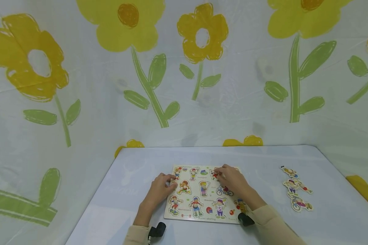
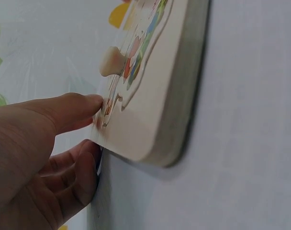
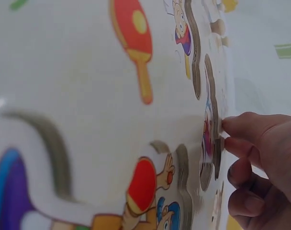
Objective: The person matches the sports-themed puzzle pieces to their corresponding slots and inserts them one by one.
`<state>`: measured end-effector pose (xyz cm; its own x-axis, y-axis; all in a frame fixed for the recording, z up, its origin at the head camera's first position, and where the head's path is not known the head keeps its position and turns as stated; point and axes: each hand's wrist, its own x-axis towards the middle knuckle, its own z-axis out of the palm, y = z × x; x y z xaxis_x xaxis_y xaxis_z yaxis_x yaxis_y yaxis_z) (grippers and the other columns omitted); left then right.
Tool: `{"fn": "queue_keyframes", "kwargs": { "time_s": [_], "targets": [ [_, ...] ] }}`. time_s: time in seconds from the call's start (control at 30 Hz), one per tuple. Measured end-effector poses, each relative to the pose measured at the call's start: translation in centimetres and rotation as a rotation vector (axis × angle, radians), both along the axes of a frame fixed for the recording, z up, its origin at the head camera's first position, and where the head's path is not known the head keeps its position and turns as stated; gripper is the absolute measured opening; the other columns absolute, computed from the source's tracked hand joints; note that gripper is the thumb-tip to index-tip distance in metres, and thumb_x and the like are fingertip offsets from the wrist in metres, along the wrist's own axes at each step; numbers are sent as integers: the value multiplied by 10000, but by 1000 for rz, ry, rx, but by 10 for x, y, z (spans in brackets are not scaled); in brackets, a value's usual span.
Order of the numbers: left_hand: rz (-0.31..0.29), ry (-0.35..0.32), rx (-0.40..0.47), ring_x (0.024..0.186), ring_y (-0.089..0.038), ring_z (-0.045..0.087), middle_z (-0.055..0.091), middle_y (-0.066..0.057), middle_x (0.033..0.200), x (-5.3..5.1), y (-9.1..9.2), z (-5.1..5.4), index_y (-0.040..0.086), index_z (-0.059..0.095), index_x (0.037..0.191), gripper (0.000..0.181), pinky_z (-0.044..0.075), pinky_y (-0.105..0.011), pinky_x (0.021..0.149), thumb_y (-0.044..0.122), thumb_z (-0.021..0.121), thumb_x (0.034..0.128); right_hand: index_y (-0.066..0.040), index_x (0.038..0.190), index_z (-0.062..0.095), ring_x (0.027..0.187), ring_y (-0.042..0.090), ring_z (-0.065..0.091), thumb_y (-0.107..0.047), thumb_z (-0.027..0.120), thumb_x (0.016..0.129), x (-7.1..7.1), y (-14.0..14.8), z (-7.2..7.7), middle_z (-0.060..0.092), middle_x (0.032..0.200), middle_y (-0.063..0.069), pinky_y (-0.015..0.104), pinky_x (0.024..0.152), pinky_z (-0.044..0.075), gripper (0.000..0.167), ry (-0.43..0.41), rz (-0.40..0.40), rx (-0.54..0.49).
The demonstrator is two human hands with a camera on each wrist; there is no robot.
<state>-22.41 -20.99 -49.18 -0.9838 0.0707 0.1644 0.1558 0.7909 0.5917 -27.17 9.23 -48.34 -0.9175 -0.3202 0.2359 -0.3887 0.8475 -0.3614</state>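
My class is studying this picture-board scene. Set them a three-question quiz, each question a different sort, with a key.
1. Multiple choice: in the head view, where do the loose pieces lie?
a) left of the puzzle board
b) right of the puzzle board
c) under the left hand
2. True or false: the right hand is among the loose pieces.
3. Fill in: the left hand touches the ____ edge of the puzzle board.

Key: 1. b. 2. False; it is at the puzzle board's far right part. 3. left.
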Motion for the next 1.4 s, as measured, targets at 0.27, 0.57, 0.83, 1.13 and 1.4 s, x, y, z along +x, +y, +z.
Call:
{"fn": "queue_keyframes", "kwargs": {
  "time_s": [0.27,0.57,0.83,1.13,1.4],
  "targets": [
    [2,-5,-3,731,-106,496,615,-82,1004,1,2,2,136,696,1190,335,419,-209,606,269,720,883,-169,1165,716,826,139,592,-207,707,888,10,13,-2,690,985,-29,318,676,486,280,-12,-24,-10],
    [-1,-15,13,720,-98,494,614,-81,1003,3,4,-2,138,698,1187,328,416,-199,604,268,716,887,-168,1119,731,1034,262,660,-251,728,878,29,30,-2,713,1108,14,476,843,530,255,-54,-89,-88],
    [-3,-15,-4,717,-104,488,610,-77,998,3,3,-1,134,694,1191,331,409,-205,601,275,711,891,-172,1107,730,992,230,664,-227,715,888,42,59,4,713,1121,14,439,819,536,227,-118,-107,-103],
    [7,5,-8,713,-96,483,611,-61,985,-1,0,-1,144,703,1180,325,410,-199,598,286,714,887,-167,1077,731,798,114,604,-225,725,880,47,92,13,711,1052,6,305,672,491,205,-88,-108,-60],
    [9,0,-9,718,-95,483,606,-53,969,-2,1,-1,144,709,1162,303,400,-206,611,267,720,885,-133,1019,738,744,106,548,-185,748,849,47,132,20,704,906,-15,257,629,443,178,-34,-155,-39]
  ]
}}
